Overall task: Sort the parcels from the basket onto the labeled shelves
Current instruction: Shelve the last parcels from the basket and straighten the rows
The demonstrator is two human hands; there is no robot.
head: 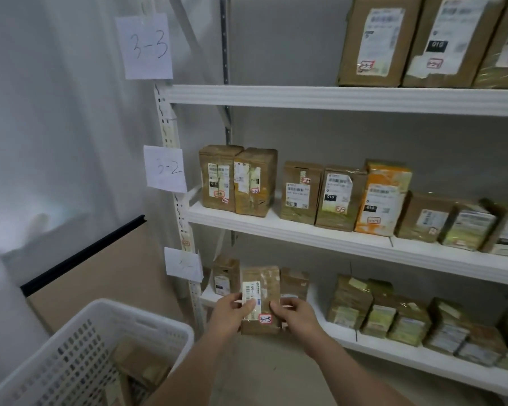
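Lower centre of frame: both hands hold one brown cardboard parcel upright in front of the bottom shelf. Left hand clamps its left edge, thumb over the white shipping label; right hand clamps the right edge. Small red-bordered sticker on the parcel reads "3-1-5"; label print begins "159-". Upright post carries paper tags: "3-3" upper left, "3-2" mid-left, lowest tag illegible. Several middle-shelf boxes show "010" in black patches. White perforated basket sits lower left, parcels inside.
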